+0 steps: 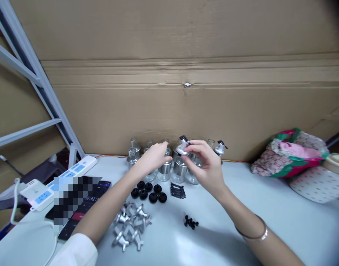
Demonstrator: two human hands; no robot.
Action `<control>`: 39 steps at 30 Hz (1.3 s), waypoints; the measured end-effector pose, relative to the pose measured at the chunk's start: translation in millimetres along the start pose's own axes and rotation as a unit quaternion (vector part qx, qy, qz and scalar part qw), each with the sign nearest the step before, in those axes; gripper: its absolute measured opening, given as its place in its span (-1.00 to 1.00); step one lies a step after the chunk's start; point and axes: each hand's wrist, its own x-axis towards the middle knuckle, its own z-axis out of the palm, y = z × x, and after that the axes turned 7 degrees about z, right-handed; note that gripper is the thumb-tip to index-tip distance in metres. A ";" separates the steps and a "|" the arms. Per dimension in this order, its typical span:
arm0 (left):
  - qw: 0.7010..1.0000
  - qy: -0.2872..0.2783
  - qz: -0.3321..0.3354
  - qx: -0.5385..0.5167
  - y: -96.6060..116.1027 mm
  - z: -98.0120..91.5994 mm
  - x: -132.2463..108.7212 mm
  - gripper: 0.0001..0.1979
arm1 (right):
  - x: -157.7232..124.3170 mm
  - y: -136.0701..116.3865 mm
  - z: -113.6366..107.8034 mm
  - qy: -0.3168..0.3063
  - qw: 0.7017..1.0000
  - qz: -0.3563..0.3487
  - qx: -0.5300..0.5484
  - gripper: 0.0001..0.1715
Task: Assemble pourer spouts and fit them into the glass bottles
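Observation:
My right hand (206,166) pinches a silver metal pour spout (181,149) with a black lever on top, between thumb and fingers. The spout is held above the front row of glass bottles. My left hand (157,157) reaches over the bottles, its thumb and index finger apart near a bottle neck; its other fingers are partly hidden. Below stands a glass bottle with a metal band (180,170). At the right end of the group, another bottle carries a similar spout (220,147) with a black lever.
Several black round stoppers (153,197), black levers (177,191), silver spout parts (130,225) and small black pieces (191,222) lie on the white table. A phone (83,210) and power strip (67,179) are left. A patterned bag (286,155) sits right. Cardboard (169,111) stands behind.

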 end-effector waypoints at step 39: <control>0.719 -0.009 -0.026 -0.695 71.5 20.2 -62.0 -0.48 | -20.6 -25.6 -11.4 -0.044 0.939 0.186 0.285 -0.72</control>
